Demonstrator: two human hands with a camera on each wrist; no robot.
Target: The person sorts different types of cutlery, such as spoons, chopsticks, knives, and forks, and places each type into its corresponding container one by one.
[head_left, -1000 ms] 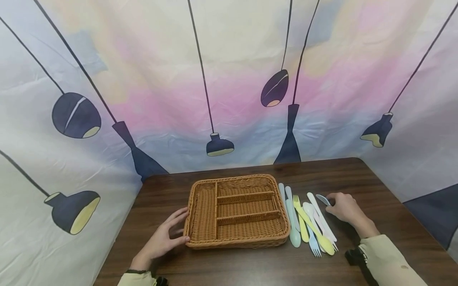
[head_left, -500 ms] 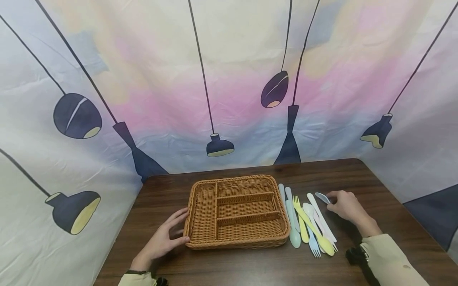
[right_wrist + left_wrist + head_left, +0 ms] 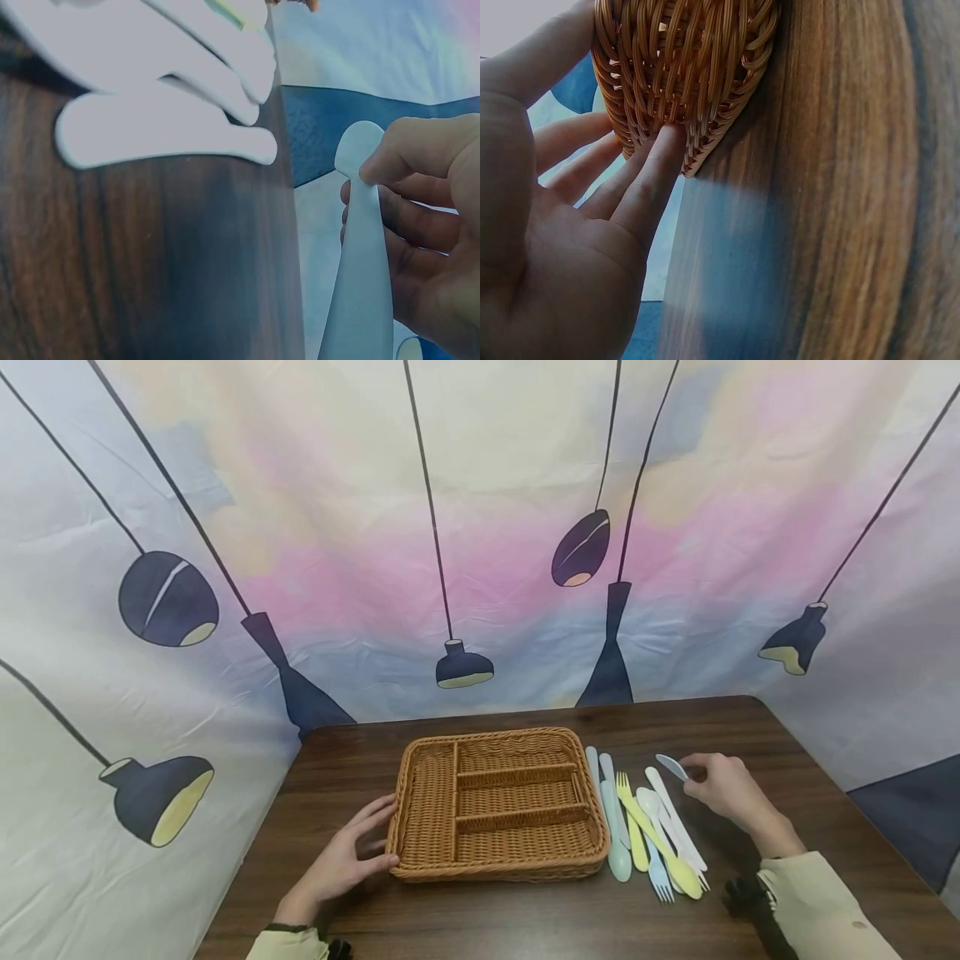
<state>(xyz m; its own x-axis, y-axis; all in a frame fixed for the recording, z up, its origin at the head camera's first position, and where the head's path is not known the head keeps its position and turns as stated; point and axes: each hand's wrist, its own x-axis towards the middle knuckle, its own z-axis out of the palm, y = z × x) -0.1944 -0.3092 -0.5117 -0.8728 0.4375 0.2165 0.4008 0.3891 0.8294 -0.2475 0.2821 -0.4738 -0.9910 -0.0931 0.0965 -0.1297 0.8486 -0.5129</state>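
Note:
My left hand [image 3: 341, 857] lies against the left side of a brown wicker basket [image 3: 427, 875] with dividers. Its fairly straight fingers and thumb touch the wall and front left corner. In the left wrist view those fingers [image 3: 660, 161] meet the weave. Off to the right, my right hand [image 3: 727, 789] pinches a light blue knife [image 3: 672, 767] between thumb and fingers, its end pointing left and away. In the right wrist view the pale knife [image 3: 360, 255] runs down out of frame, the thumb pressing at its narrow neck. Part of it is hidden by the hand in the head view.
Between basket and right hand lie several plastic pieces: a green spoon [image 3: 618, 858], a yellow spoon [image 3: 685, 878], a yellow fork [image 3: 622, 784], a light blue fork [image 3: 660, 882] and a white knife [image 3: 667, 793]. Behind the dark wooden table [image 3: 510, 927] hangs a lamp-printed cloth [image 3: 360, 527].
My right hand has risen slightly with the light blue knife, whose tip now stands a bit farther up and left. The left hand and basket keep their places.

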